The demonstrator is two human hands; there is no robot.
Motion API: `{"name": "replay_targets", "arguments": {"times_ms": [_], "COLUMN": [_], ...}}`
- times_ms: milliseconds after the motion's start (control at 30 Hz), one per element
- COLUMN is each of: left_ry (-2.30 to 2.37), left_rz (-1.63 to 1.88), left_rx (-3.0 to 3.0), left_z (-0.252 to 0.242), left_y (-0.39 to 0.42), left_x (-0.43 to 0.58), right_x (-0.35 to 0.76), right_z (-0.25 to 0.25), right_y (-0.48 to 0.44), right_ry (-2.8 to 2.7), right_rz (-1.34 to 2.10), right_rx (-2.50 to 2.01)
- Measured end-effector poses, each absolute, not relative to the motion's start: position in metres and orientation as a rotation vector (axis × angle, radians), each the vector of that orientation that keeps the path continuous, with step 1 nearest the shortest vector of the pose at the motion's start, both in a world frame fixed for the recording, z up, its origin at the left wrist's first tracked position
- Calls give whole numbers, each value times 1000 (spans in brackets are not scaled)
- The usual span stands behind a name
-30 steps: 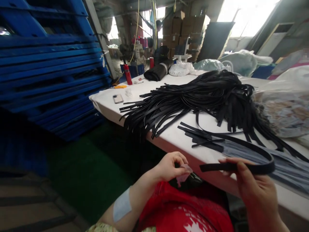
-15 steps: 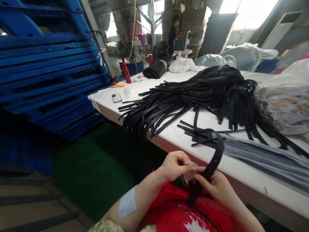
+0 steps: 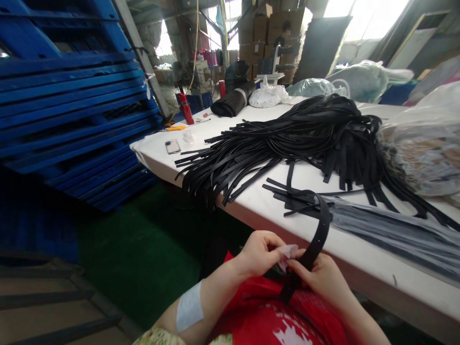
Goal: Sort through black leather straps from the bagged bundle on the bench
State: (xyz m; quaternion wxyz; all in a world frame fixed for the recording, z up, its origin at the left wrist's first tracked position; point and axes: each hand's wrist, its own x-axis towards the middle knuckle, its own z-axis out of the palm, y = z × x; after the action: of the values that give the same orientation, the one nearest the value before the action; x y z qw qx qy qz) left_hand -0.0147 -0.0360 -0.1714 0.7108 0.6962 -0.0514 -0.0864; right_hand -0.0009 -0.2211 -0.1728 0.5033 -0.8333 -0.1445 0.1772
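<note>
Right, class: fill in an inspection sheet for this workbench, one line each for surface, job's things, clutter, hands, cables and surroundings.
Surface: white table, mostly covered.
Job's things: black strap looping from table edge down to lap; small pale piece pinched beside it.
Clutter: big heap of black straps, plastic bags, red can, black roll.
Hands: left hand pinches pale piece; right hand grips strap.
Cables: nothing seen on the table.
Surroundings: stacked blue pallets, cardboard boxes, green floor.
</note>
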Motion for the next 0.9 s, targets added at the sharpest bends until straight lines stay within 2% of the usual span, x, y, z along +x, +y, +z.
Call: {"name": "replay_targets", "arguments": {"times_ms": [167,333,600,767,900], "left_ry": [-36,36,51,13,-24], "left_rz": [-306,-269,-161,-68,-27], "left_rx": [1212,1285,1492,1569,1608], "left_z": [-173,-170,-169,-162,-154], "left_y": [-40,-37,-38,-40,-39], "left_x": [-14,-13,-17,-21,-18], "right_x": [-3,-2,5,8,9], "right_z": [-171,-165,-138,-125,-130], "right_y": [-220,-229,-271,-268,-257], "right_ry": [-338,-287,-34,-116,-256], "right_rz": [478,455,-32,-5,190], "right_rx": [-1955,-1908,-1727,-1782,-1894]}}
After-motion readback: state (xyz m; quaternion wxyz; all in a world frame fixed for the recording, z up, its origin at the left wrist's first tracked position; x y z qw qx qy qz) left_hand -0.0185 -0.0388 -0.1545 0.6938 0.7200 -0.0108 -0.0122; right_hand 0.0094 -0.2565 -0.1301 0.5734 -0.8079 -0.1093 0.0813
